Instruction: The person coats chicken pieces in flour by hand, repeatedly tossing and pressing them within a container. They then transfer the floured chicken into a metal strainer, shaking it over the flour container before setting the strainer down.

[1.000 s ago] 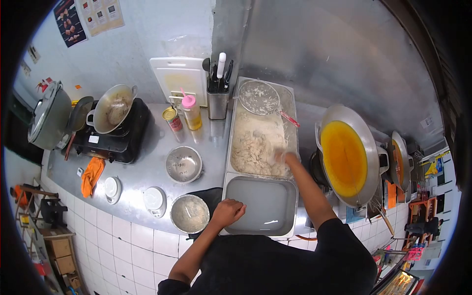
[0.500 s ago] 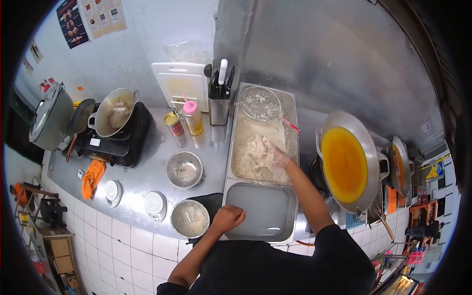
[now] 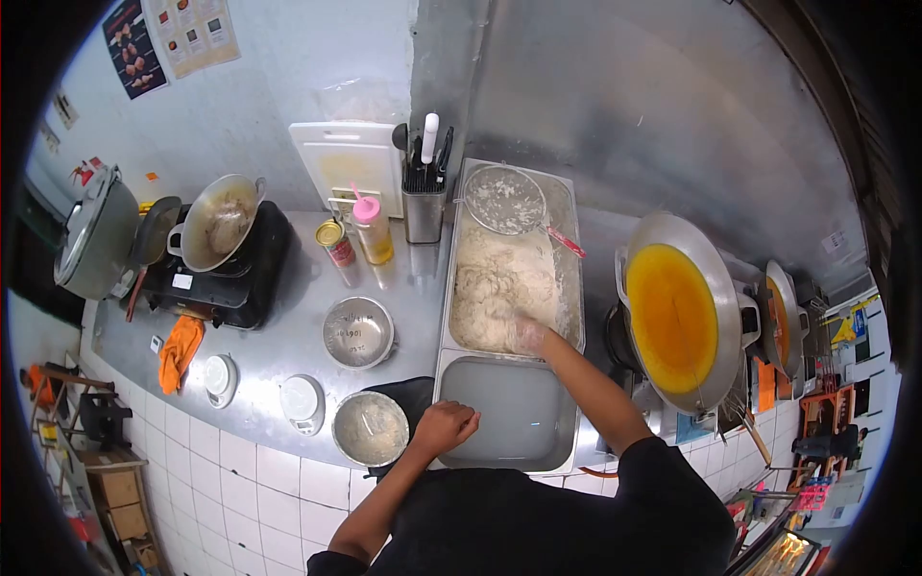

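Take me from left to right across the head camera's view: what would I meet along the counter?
Pot → orange cloth → first scale → second scale → can → bottle → knife block → floury tray, with the right hand in it → big wok. Overlapping things are left out.

A single view looks out from the person's head, facing forward and steeply down; the black shirt [image 3: 547, 518] comes in close along the bottom edge; the counter [image 3: 279, 336] lies below at middle range, with the flour tray [image 3: 570, 274] just right of centre; the white wall [image 3: 327, 48] stands farther off at the top left, the floor tiles [image 3: 221, 446] drop away at lower left; the very wide lens bows outer lines and ends in dark corners.
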Available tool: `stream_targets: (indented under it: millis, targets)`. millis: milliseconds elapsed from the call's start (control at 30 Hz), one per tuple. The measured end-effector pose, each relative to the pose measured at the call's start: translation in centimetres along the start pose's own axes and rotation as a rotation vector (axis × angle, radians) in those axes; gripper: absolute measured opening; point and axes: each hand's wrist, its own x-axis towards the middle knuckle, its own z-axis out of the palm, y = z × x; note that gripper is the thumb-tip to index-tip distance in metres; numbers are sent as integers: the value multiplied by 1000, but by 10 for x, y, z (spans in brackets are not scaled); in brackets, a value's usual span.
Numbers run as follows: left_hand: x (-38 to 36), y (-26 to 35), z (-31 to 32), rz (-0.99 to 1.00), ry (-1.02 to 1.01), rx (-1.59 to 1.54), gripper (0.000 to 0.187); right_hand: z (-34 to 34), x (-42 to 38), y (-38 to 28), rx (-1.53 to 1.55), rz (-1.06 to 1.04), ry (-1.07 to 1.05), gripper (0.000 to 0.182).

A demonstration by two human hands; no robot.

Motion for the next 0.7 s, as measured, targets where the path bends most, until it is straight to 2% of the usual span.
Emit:
stream_targets:
  millis: [33,133,267,333,367,533,700]
  targets:
    - [1,1,0,-1,2,6,29,4,-1,-11,468,60,46,38]
    - [0,3,-2,0,-14,14,29,32,-51,-77,343,-102,276,34]
    - [1,-1,0,-4,0,14,30,-39,-7,2,-1038,15,131,33]
    - [-2,0,1,-11,-7,14,30,-40,13,41,-1395,61,-46,31]
    - [-2,1,0,-11,-13,13,30,-34,18,48,-1432,73,-102,31]
    - [1,0,0,9,11,10,30,-7,31,39,-1222,75,-183,28]
    - [2,2,-1,21,27,6,29,19,44,31,-434,252,-40,25]
